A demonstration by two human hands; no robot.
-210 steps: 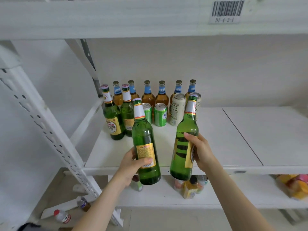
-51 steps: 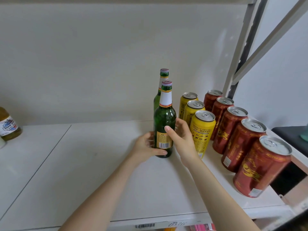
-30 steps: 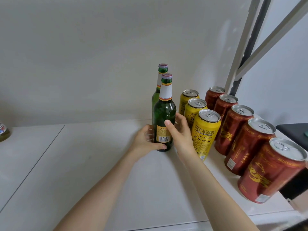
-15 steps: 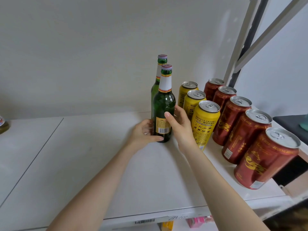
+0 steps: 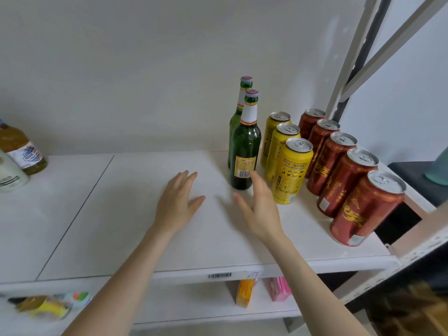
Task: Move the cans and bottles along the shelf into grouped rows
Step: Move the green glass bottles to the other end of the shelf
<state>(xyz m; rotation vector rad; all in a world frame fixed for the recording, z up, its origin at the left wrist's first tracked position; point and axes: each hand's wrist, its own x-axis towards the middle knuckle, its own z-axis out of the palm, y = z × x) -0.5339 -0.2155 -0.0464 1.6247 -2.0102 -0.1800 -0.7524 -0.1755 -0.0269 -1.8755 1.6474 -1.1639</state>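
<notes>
Two hands: left hand [image 5: 178, 202] and right hand [image 5: 260, 209] empty, fingers straight, over white shelf [image 5: 109, 226].
Tall green glass bottle [image 5: 244, 151]: upright, just beyond right hand.
Amber glass bottle [image 5: 21, 149]: far left; left hand nearer.

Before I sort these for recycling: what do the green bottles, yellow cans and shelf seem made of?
Green bottles: probably glass, glossy, dark and see-through, with sharp highlights; labels look like paper. Yellow cans: likely aluminium, with bare silvery tops and pull tabs, sides printed. Shelf: matte white board, painted metal or laminate; I cannot tell which.
</notes>
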